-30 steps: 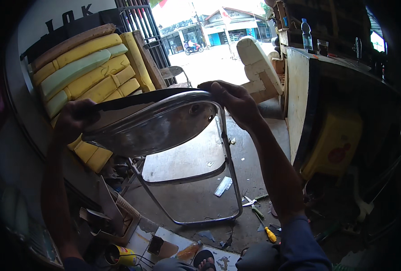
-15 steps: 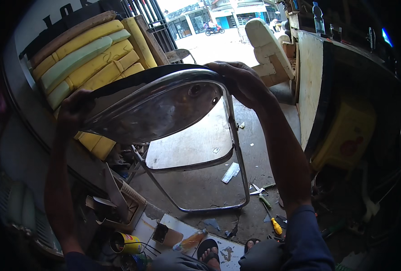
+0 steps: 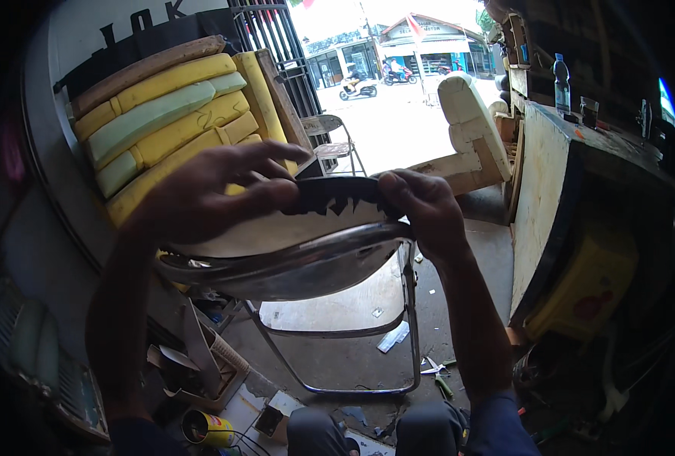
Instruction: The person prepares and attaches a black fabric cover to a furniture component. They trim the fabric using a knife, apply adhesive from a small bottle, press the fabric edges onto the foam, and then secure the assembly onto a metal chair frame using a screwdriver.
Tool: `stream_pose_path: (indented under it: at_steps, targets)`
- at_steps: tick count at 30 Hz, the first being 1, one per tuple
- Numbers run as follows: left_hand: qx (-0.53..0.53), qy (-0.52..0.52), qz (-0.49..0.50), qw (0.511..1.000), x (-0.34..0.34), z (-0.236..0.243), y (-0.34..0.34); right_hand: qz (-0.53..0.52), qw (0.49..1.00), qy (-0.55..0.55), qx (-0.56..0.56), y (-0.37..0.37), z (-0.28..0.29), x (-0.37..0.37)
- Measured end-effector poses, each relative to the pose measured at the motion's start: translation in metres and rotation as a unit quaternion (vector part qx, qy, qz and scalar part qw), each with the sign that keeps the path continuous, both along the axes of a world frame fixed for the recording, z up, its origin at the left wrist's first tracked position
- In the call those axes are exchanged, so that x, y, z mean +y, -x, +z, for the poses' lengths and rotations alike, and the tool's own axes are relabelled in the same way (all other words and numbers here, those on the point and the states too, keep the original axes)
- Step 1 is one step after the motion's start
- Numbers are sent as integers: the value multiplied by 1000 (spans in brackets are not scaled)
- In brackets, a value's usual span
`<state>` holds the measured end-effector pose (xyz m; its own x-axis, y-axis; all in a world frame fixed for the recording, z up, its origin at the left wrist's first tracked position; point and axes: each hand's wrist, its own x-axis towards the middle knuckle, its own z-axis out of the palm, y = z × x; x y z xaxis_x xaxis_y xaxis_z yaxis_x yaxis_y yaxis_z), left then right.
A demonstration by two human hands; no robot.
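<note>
A chair back panel with a pale board face stands at the top of a metal folding chair. Black covering is folded over the panel's upper edge and ends in a jagged cut border. My right hand pinches the panel's right end, thumb on the black covering. On the other side my left hand reaches over the panel with fingers spread, its fingertips by the covering's left part. The chair's shiny tube frame curves just below the panel, and its flat pale seat shows beneath.
Yellow and green foam pads are stacked at the left. A cream cushioned seat stands beyond the chair. At the right is a worn workbench with a bottle. Scissors lie on the floor beside a cardboard box.
The panel's board face and jagged black border have come into view. My left hand has left the panel's left end and moved right, fingers spreading; my right hand still grips the right end.
</note>
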<state>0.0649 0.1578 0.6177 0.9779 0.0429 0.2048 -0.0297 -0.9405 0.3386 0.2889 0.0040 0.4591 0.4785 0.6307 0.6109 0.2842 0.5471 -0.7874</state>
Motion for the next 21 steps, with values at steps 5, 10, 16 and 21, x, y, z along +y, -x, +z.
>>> stream_pose_path:
  at_steps: [5, 10, 16, 21]
  targets:
    - [106, -53, 58, 991, -21, -2, -44, -11, 998, 37, 42, 5, -10, 0]
    - [107, -16, 51, 993, -7, -9, -47, -430, 895, -97, -64, 52, -29, -19]
    - [149, -117, 64, 980, -31, -2, -47, -345, 932, -68, -90, 100, -55, -22]
    - [183, -82, 50, 978, -34, -9, -39, -375, 920, -63, -96, 101, -59, -13]
